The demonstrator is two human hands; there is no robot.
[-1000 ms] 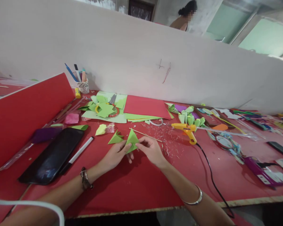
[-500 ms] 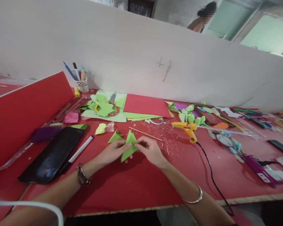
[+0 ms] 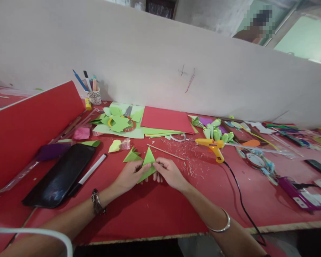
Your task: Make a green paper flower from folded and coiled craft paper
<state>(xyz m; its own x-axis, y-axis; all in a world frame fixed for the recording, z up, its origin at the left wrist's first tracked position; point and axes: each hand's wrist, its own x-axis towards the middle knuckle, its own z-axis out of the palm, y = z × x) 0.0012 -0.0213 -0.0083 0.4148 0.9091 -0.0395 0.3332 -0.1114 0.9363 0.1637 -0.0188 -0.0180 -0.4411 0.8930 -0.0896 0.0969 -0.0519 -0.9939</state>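
The folded green paper (image 3: 149, 159) is held just above the desk, its sharp tip pointing away from the person, toward the low wall. Its long axis runs from that tip down toward the near left, where a second corner shows below the left thumb.

The red desk (image 3: 139, 221) has a worn near edge and is strewn with pale scraps right of the paper. A thin stick (image 3: 167, 152) lies slantwise just beyond the paper; another folded green piece (image 3: 132, 155) sits just to its left. Farther back are a red sheet (image 3: 167, 119) on green ones and scissors (image 3: 127, 117) among green cutouts. A yellow glue gun (image 3: 212, 147) lies to the right, a black phone (image 3: 61, 175) and a capped marker (image 3: 89, 173) to the left. A pale low wall (image 3: 139, 64) closes off the far side; over it appear a dark doorway, greenish panes and a blurred person (image 3: 254, 30).

The green paper is between the hands. The left hand (image 3: 131, 174) pinches its lower left part, thumb on top and fingers beneath; the right hand (image 3: 172, 174) has thumb and forefinger closed at its right edge, other fingers curled below.
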